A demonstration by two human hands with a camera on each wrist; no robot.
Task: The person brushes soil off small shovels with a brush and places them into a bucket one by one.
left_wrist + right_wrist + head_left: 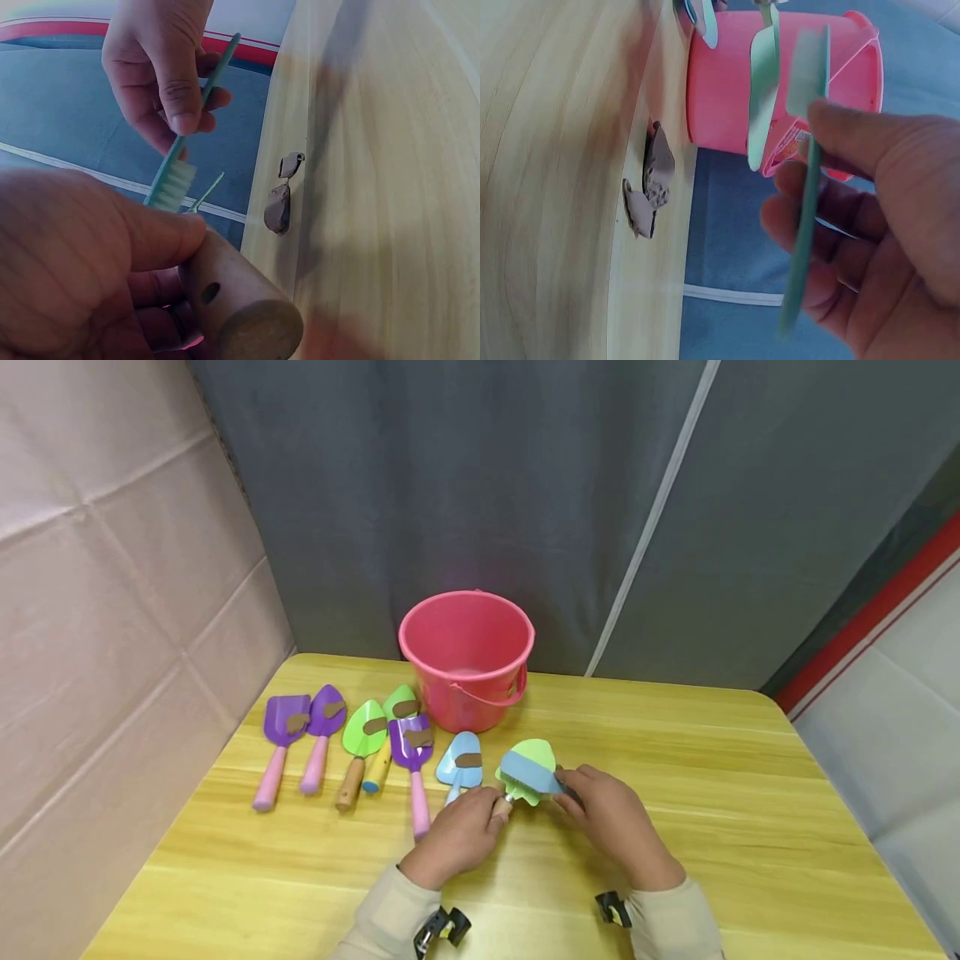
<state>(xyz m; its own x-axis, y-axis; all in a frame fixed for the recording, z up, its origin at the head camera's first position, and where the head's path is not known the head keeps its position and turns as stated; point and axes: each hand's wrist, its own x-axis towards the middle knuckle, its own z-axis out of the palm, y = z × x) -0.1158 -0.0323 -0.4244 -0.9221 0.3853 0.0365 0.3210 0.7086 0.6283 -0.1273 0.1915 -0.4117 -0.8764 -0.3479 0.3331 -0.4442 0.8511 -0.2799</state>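
My left hand [463, 833] grips the wooden handle [240, 296] of a small green trowel [542, 750], its blade raised in front of me. In my right hand [617, 817] is a slim blue-green brush [810, 202] with pale bristles, pinched between thumb and fingers. The brush head overlaps the trowel blade in the head view, bristles towards it. Below, two joined brown clay-like pieces [658, 166] lie on the table; the hands and trowel hide them from the head view.
A pink bucket [450, 700] stands at the table's back edge. Left of my hands lie a blue trowel [452, 762], a purple shovel [408, 756], two green trowels and two more purple tools [279, 718], each with a brown patch on its blade. A grey curtain [480, 485] hangs behind.
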